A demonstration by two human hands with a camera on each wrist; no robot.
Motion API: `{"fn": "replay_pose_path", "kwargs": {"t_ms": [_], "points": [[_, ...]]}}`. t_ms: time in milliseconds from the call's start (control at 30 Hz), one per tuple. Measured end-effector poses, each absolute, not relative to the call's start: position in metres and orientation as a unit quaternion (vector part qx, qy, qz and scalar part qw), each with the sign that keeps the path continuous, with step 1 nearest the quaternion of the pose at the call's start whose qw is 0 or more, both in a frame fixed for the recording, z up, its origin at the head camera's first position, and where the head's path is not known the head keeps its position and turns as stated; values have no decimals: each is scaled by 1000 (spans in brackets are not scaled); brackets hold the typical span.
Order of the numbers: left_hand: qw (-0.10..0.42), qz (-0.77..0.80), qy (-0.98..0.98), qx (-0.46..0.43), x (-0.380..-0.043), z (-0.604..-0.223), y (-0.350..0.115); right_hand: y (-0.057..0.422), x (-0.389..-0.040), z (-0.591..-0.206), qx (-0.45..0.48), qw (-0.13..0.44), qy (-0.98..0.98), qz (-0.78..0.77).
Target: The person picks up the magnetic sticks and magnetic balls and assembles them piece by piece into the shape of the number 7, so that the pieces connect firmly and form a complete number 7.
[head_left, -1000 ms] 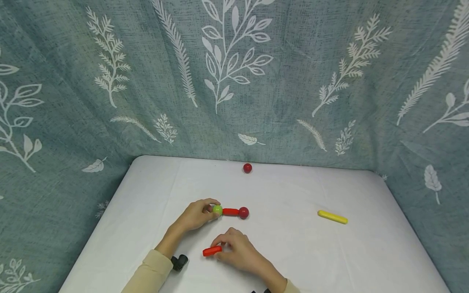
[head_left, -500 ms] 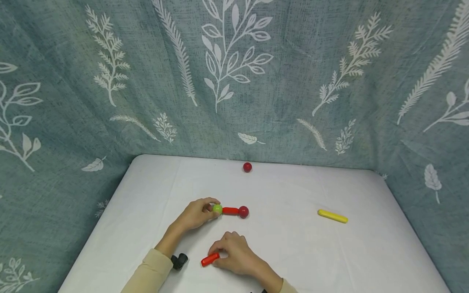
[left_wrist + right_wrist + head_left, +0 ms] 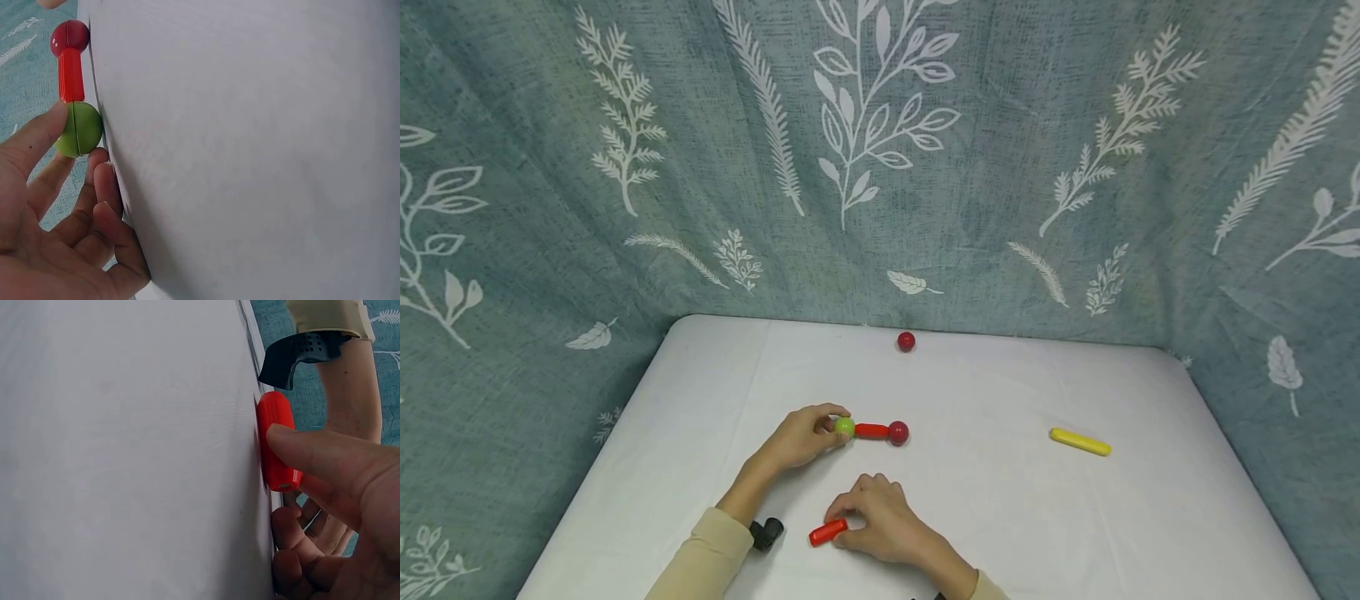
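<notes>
My left hand (image 3: 801,437) pinches a green ball (image 3: 80,131) between thumb and fingers, close to the white table. From that ball a short red rod (image 3: 871,431) runs right to a dark red ball (image 3: 898,432), the three joined in a row. Nearer the front edge, my right hand (image 3: 880,517) pinches a second red rod (image 3: 279,440), its thumb across the middle in the right wrist view. This rod lies slightly aslant, its left end free of the fingers.
Another dark red ball (image 3: 906,342) sits near the table's far edge. A yellow rod (image 3: 1080,442) lies to the right on the white table (image 3: 985,392). A black wrist camera (image 3: 767,534) sits at the left wrist. Patterned green-blue cloth (image 3: 865,250) hangs behind.
My right hand has drawn back toward the front edge with the red rod, which has tilted a little. The left hand keeps its place on the green ball.
</notes>
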State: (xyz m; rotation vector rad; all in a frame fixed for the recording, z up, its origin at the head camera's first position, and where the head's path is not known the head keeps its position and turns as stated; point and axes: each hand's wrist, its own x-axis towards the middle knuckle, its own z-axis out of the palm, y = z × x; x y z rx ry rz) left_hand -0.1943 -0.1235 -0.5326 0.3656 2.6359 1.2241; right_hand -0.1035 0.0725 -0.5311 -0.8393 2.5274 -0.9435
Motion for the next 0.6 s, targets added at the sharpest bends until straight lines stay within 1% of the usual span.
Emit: {"fn": "replay_pose_path", "kwargs": {"t_ms": [300, 600], "points": [[101, 409, 898, 124, -196, -533, -124, 72, -103, -532, -302, 149, 884, -325], [101, 411, 898, 121, -196, -535, -124, 75, -104, -533, -299, 159, 878, -338]]}}
